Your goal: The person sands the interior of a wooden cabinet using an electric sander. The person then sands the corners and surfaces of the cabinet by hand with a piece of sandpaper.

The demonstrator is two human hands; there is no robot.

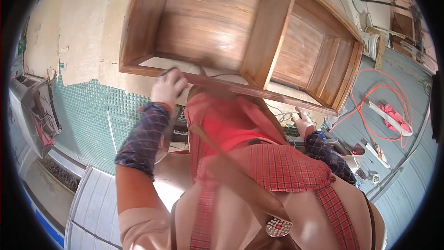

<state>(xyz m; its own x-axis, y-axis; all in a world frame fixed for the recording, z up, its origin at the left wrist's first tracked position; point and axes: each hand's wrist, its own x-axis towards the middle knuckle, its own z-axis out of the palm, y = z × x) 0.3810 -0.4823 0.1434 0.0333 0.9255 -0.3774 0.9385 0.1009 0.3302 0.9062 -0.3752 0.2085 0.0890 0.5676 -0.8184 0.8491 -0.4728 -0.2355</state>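
A brown wooden cabinet frame (265,71) with two bays stands in front of me, its near rail running across just beyond my body. My left hand (169,87) is closed at the left part of that near rail, over a small dark object (172,71) mostly covered by the fingers; what it is I cannot make out. My right hand (303,122) is below the right part of the rail, apart from it, with its fingers spread and nothing clearly in them. Both forearms wear dark checked sleeve covers. A red plaid apron covers my front.
Worn cardboard (83,32) lies over green grid matting (83,106) at the left. A metal machine part (32,115) stands at the far left. On the right are a coiled orange hose (365,106), a white bucket (370,45) and loose small items on a blue-grey floor.
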